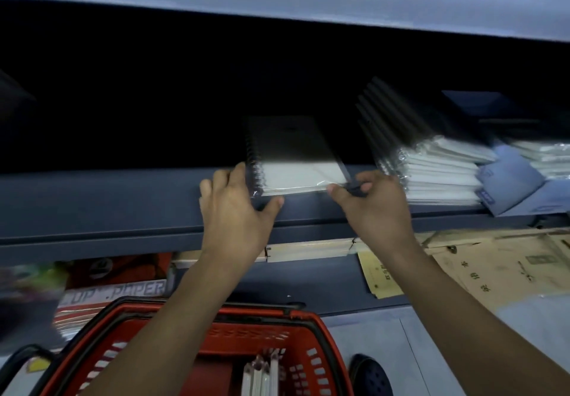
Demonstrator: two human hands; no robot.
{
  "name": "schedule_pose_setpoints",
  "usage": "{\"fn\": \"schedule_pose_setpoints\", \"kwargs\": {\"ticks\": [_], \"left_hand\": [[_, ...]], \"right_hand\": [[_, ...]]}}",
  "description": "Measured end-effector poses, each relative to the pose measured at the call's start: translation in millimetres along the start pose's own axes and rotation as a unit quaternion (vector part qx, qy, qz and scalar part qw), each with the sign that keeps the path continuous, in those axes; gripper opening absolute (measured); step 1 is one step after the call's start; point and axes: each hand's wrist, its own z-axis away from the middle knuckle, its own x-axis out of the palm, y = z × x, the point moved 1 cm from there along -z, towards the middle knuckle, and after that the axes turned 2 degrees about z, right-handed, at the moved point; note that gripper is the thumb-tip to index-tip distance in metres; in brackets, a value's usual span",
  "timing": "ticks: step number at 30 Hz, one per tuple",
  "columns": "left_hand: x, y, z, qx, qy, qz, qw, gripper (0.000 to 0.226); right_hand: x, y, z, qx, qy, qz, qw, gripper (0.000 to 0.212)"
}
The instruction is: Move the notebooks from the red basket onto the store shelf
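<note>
Two hands: your left hand [236, 207] grips the spiral edge of the notebook [296, 156], your right hand [374, 203] pinches its near right corner.
Notebook: lying on the shelf [123, 198] at its near lip.
Risk: let go too soon and it could slide off the lip; push crooked and it may snag the stack [431, 164] to the right.
Red basket [311, 343]: more notebooks [262, 374] stand inside.

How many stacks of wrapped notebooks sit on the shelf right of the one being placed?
2, possibly more hidden: a tall stack just right of the right hand, and another at the far right edge, partly cut off.
</note>
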Motion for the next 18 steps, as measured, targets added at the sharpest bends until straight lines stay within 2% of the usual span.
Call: {"fn": "schedule_pose_setpoints", "kwargs": {"ticks": [2, 4, 12, 16, 18], "left_hand": [[-13, 2, 12, -0.008, -0.005, 0.021, 1.000, 0.081], [-28, 3, 27, -0.012, -0.003, 0.028, 1.000, 0.079], [-59, -25, 113, -0.045, -0.022, 0.056, 0.997, 0.064], [-49, -55, 160, -0.064, -0.028, 0.075, 0.995, 0.055], [-38, -75, 182, -0.121, -0.073, 0.115, 0.983, 0.055]], "right_hand": [[-6, 1, 19, -0.022, 0.024, -0.031, 0.999, 0.030], [-10, 1, 41, -0.033, 0.020, -0.043, 0.998, 0.035], [3, 26, 134, 0.006, -0.084, -0.033, 0.996, 0.052], [31, 51, 177, 0.035, -0.144, -0.006, 0.989, 0.031], [49, 67, 195, 0.062, -0.175, 0.002, 0.983, 0.032]]}}
